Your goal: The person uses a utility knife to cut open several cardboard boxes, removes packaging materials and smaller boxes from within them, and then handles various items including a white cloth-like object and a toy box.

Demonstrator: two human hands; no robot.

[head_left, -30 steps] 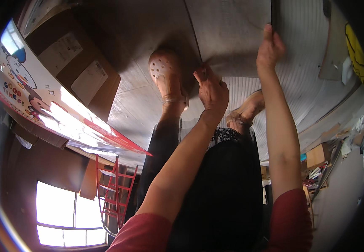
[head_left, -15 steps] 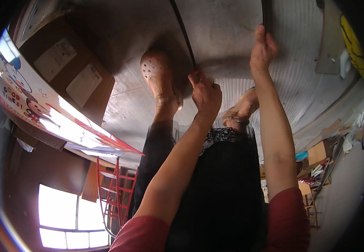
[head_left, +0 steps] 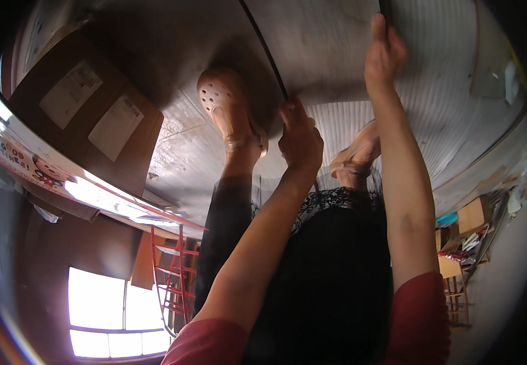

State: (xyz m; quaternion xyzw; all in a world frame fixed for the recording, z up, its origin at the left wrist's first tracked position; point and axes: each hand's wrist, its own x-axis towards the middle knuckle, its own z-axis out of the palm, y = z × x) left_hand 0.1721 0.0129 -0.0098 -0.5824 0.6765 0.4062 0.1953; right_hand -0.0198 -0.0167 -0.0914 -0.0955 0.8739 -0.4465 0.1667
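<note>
A flat greyish panel [head_left: 330,55] with dark edges extends away from me above the floor. My left hand [head_left: 301,141] is closed at the near end of its left black edge [head_left: 266,48], fingers pinched on that corner. Farther out, my right hand [head_left: 384,61] grips the right dark edge, with the index finger or thumb stretched along it. What the panel is made of, and its far end, cannot be made out. My left foot in a tan clog [head_left: 221,91] stands left of the panel. My right foot, also in a tan shoe [head_left: 358,149], is between my forearms.
A brown cardboard box [head_left: 87,115] with white labels stands at the left, beside a glossy printed carton [head_left: 62,179]. Pale ribbed sheeting [head_left: 440,91] covers the floor at right. A red metal ladder or rack [head_left: 175,267] and a cluttered shelf [head_left: 461,237] appear lower down.
My right hand has moved slightly farther away along with the panel's right edge. My left hand stays at its corner, shifted a little. The whole view has tilted slightly.
</note>
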